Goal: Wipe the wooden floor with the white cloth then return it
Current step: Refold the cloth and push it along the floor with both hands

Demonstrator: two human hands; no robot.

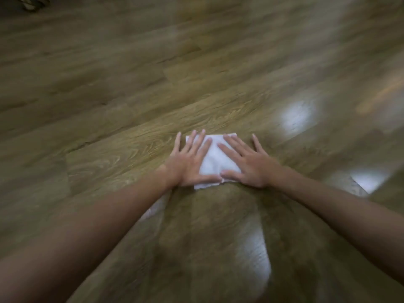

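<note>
A folded white cloth (215, 159) lies flat on the wooden floor (131, 84) in the middle of the view. My left hand (188, 162) presses on its left part with the fingers spread flat. On its right part rests my right hand (249, 165), also flat with the fingers apart. The two thumbs nearly meet at the cloth's near edge. Both arms are stretched forward. Neither hand curls around the cloth. The picture is blurred away from the hands.
Brown wood-grain planks fill the whole view. Bright light patches (297, 114) reflect on the floor at the right and near my body. A dark, blurred object (32, 3) sits at the far left corner.
</note>
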